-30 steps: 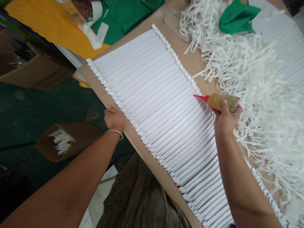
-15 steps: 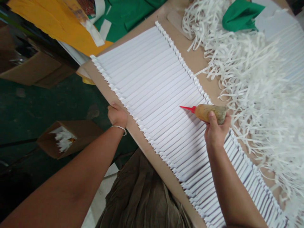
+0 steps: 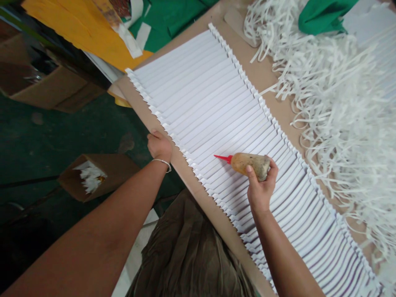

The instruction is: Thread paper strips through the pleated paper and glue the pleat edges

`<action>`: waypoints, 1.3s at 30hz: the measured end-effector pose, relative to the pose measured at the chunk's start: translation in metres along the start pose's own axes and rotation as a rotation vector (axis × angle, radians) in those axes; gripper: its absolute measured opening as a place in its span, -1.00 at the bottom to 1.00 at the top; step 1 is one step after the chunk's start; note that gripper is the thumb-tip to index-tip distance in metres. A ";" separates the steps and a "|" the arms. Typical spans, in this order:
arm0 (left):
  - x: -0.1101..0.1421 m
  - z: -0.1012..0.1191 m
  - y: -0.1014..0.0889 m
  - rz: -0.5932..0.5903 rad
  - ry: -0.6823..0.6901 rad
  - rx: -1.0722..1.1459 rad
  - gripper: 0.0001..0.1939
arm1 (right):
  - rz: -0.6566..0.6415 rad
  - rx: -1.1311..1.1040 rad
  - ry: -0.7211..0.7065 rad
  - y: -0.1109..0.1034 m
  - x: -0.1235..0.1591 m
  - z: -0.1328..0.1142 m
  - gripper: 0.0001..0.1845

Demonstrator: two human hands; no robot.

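Observation:
My right hand (image 3: 262, 187) is wrapped round a squeeze glue bottle (image 3: 247, 163), yellowish and stained, with a long red nozzle pointing left. The bottle is tilted over a long row of overlapping white strips (image 3: 192, 90) with folded, notched ends. Whether the nozzle tip touches a strip I cannot tell. At the near side, my left hand (image 3: 159, 145) is closed at the edge of the brown tabletop (image 3: 198, 185), its fingers curled and partly hidden. A thin white band circles the left wrist.
A big heap of loose white strips (image 3: 337, 111) lies along the far right, with green cloth (image 3: 324, 16) on top. Yellow cloth (image 3: 71, 29) and more green fabric (image 3: 173, 18) are at the upper left. Below stand two open cardboard boxes (image 3: 108, 173) (image 3: 52, 88).
My right hand has carried the glue bottle across the strips, from their far ends leftward and nearer to me. My left hand keeps its place at the edge; the view has shifted slightly.

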State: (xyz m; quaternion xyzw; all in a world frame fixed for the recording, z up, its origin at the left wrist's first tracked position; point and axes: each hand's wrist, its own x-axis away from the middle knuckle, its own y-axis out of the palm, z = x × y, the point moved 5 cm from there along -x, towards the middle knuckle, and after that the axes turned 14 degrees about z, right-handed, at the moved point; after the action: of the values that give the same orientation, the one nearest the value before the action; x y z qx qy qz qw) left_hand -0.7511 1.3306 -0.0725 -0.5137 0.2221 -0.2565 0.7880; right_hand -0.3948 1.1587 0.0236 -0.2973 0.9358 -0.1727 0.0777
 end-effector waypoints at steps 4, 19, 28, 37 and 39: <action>0.000 0.000 0.000 -0.005 -0.001 0.009 -0.58 | -0.047 0.065 -0.108 0.003 0.023 -0.013 -0.29; 0.000 0.001 -0.002 -0.005 -0.011 0.001 -0.58 | 0.032 -0.152 -0.503 -0.017 -0.040 -0.039 -0.15; 0.001 0.004 -0.005 -0.006 0.004 -0.003 -0.57 | 0.208 -0.524 0.162 0.008 -0.182 0.008 -0.36; -0.001 0.003 -0.004 -0.013 0.017 -0.029 -0.57 | 0.227 -0.479 0.143 0.031 -0.201 0.022 -0.34; -0.001 0.003 -0.004 -0.009 0.008 -0.032 -0.59 | 0.227 -0.462 0.145 0.032 -0.199 0.022 -0.33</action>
State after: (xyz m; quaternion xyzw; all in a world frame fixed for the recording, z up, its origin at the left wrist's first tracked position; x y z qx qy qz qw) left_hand -0.7508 1.3319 -0.0677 -0.5264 0.2269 -0.2584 0.7776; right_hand -0.2445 1.2932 -0.0001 -0.1874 0.9808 0.0345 -0.0407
